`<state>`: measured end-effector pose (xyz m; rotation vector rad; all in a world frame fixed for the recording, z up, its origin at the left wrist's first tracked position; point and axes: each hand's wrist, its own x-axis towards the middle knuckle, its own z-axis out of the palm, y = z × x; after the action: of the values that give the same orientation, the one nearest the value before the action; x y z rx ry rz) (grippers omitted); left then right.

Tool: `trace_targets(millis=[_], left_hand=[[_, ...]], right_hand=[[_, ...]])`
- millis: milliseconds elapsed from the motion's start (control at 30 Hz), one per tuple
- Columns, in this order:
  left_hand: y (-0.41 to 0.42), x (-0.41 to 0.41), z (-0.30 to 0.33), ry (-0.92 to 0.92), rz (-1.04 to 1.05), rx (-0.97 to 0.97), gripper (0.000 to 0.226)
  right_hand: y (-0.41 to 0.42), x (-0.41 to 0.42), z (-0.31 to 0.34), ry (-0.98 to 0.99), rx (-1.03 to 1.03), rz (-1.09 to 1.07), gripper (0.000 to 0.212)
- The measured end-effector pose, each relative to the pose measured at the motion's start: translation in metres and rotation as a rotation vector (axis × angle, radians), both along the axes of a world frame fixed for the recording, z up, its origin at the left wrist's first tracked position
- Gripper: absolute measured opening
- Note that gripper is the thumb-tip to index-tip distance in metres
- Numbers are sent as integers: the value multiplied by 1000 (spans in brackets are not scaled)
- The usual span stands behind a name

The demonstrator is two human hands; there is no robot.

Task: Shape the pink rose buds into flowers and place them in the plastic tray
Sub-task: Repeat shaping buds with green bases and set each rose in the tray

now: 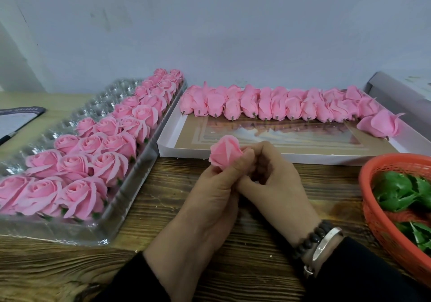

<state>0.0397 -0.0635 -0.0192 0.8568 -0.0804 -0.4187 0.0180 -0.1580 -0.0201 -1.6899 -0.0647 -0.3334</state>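
Note:
A closed pink rose bud (pixel 225 152) is held above the wooden table, in front of the white box. My left hand (pixel 210 196) grips it from below with thumb and fingers curled round its base. My right hand (pixel 272 175) curls in against the left, its fingertips at the bud's underside, which is hidden. The clear plastic tray (pixel 109 229) lies on the left, with several shaped pink roses (pixel 98 147) in rows along its right side. More unshaped buds (pixel 279 105) lie in a row at the back of the white box (pixel 291 154).
An orange mesh basket (pixel 382 215) with green leaf pieces (pixel 396 192) stands at the right edge. A dark-edged paper with a pen (pixel 14 122) lies at far left. A grey box (pixel 401 91) sits at back right against the wall.

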Motion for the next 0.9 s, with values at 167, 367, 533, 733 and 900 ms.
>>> trace_targets(millis=[167,367,533,733,900], left_hand=[[10,6,6,-9,-28,136,31],[10,7,6,-6,5,135,34],[9,8,3,39,40,23,18],[8,6,3,6,-11,1,23],[10,6,1,-15,-6,79,58]], right_hand=[[-3,-1,3,95,107,236,8],[-1,-1,2,116,120,224,7],[3,-1,-2,12,-45,50,26],[1,0,-3,-14,-89,8,15],[-3,0,-2,-44,-70,-4,12]])
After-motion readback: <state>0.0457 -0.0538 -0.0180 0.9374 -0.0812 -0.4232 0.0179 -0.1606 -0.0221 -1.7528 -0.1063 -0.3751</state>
